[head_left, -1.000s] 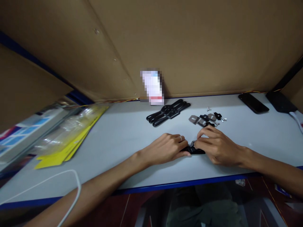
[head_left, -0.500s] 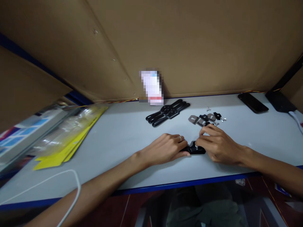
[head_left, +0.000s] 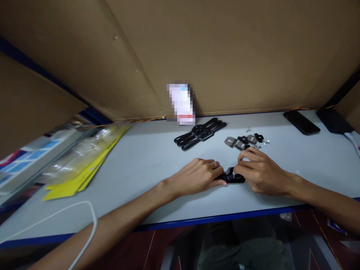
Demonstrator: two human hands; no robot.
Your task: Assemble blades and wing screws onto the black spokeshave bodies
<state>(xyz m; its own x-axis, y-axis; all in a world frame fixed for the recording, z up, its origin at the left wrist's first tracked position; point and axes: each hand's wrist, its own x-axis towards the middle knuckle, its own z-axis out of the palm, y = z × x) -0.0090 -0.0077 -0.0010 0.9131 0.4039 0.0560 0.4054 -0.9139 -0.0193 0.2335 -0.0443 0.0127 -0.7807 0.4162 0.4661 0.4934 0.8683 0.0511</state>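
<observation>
My left hand [head_left: 201,175] is closed around the left end of a black bar-shaped part [head_left: 237,180] lying flat on the table. At the bar's middle sits a small dark clamp plate [head_left: 230,172]. My right hand [head_left: 257,172] pinches over it from the right, a bit of silver showing at the fingertips, seemingly a wing screw; the fingers hide most of it. Just beyond the right hand lie loose grey metal plates [head_left: 230,141], black clamp pieces [head_left: 259,137] and silver wing screws [head_left: 265,142]. Farther back, several similar black bars with rounded ends [head_left: 198,134] are stacked crosswise.
A blurred-out upright item [head_left: 182,105] leans against the cardboard back wall [head_left: 239,56]. A black phone [head_left: 302,122] and a dark box with a cable [head_left: 334,120] lie back right. Yellow sheets and clear plastic bags [head_left: 80,165] fill the left side. A white cable [head_left: 94,217] crosses my left forearm.
Both hands keep their places on the black bar. The fingers of the right hand and the clamp plate have shifted only very slightly; the view has moved a touch.
</observation>
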